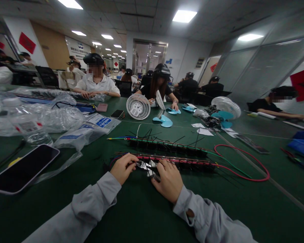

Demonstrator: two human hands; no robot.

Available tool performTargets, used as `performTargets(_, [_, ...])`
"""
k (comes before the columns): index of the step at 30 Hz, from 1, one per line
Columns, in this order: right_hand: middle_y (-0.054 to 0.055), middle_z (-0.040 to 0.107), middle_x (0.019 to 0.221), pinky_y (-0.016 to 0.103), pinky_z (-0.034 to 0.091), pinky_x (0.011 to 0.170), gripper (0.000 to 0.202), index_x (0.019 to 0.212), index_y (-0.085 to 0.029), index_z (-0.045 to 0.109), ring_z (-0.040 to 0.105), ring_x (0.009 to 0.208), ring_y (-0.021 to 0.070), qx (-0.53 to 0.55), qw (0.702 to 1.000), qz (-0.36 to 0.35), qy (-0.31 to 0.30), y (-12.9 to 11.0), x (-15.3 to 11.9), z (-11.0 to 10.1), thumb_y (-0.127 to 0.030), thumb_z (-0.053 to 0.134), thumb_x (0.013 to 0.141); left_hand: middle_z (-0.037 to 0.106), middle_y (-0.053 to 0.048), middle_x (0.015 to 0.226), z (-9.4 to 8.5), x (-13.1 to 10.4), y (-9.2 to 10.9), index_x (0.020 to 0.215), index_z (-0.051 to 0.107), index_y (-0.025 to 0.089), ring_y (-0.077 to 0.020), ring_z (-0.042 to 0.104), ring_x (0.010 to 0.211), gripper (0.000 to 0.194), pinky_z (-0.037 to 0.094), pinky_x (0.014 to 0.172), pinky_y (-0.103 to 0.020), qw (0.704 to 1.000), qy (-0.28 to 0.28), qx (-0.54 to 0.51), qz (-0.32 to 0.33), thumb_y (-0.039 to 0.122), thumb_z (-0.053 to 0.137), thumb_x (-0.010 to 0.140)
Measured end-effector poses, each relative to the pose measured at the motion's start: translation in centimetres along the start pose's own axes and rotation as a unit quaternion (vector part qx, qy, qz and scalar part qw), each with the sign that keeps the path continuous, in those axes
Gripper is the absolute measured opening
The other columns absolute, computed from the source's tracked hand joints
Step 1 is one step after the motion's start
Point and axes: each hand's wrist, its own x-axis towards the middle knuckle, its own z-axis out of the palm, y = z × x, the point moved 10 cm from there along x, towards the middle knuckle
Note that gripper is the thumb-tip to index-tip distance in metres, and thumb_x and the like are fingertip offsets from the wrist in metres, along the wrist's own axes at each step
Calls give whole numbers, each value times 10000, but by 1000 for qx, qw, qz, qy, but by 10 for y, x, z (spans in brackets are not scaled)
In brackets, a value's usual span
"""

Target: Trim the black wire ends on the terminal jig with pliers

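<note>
Two long black strips lie side by side on the green table. Green and blue wires run along the far strip (167,145), and red wires along the near strip (192,163). My left hand (124,168) pinches the left end of a small white piece (143,165) at the near strip's left part. Bent over the near strip, my right hand (168,179) has its fingers closed around the piece's right side; what exactly they grip is partly hidden. Thin black ties stick out from both strips.
A phone (25,168), a plastic bottle (27,123) and clear bags lie left. Beyond the strips are a white fan grille (138,107), blue fan blades (163,120) and people seated. A red cable loop (268,175) lies right.
</note>
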Motion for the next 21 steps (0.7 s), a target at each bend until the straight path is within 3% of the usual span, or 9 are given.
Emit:
performTargets(12, [99,550,994,371,368,836,283,919,-186,498,506,913,236,-3,1000,-10,18,-1,-1,-1,-315,590,684,596,-65,950,2,-1,-3,935,580,151,-103,601,637,205,532,575,-224,1000,-2,-9,2,65,469,786])
performTargets(21, [96,542,991,367,368,834,272,921,-180,498,498,915,236,9,1000,-11,-2,0,-1,4,-306,588,697,603,-66,948,1,0,0,922,590,151,-107,601,632,203,529,573,-228,1000,-5,2,2,61,472,783])
